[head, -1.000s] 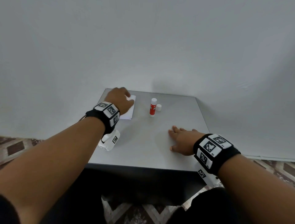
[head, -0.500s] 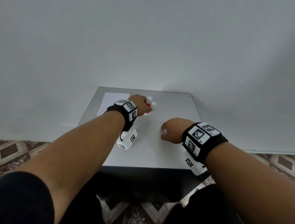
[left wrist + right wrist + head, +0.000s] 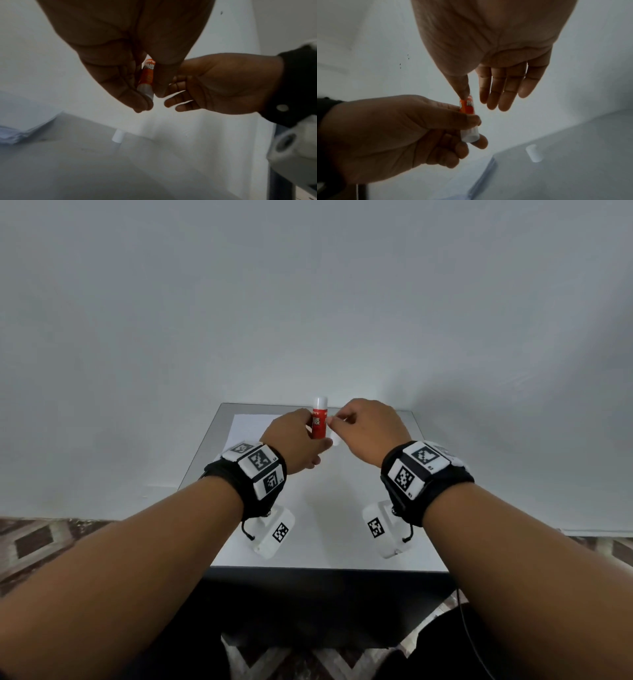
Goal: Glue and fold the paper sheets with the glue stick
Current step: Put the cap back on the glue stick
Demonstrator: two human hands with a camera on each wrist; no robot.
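Note:
A red glue stick (image 3: 318, 424) with a white top is held upright above the grey table (image 3: 325, 525), and my left hand (image 3: 308, 436) grips its body. The left wrist view shows those fingers curled round the glue stick (image 3: 147, 75). My right hand (image 3: 334, 422) is just right of it with straight fingers. In the right wrist view its thumb touches the upper end of the glue stick (image 3: 467, 106), while the other fingers stay clear. A stack of white paper sheets (image 3: 248, 426) lies at the table's back left.
A small white cap (image 3: 533, 152) lies on the table under the hands, also visible as the cap (image 3: 118, 136) in the left wrist view. The table stands against a plain white wall, its front edge near me. Patterned floor (image 3: 41, 542) shows on both sides.
My left hand left the paper stack, took the glue stick and lifted it. My right hand rose off the table and moved up to the stick.

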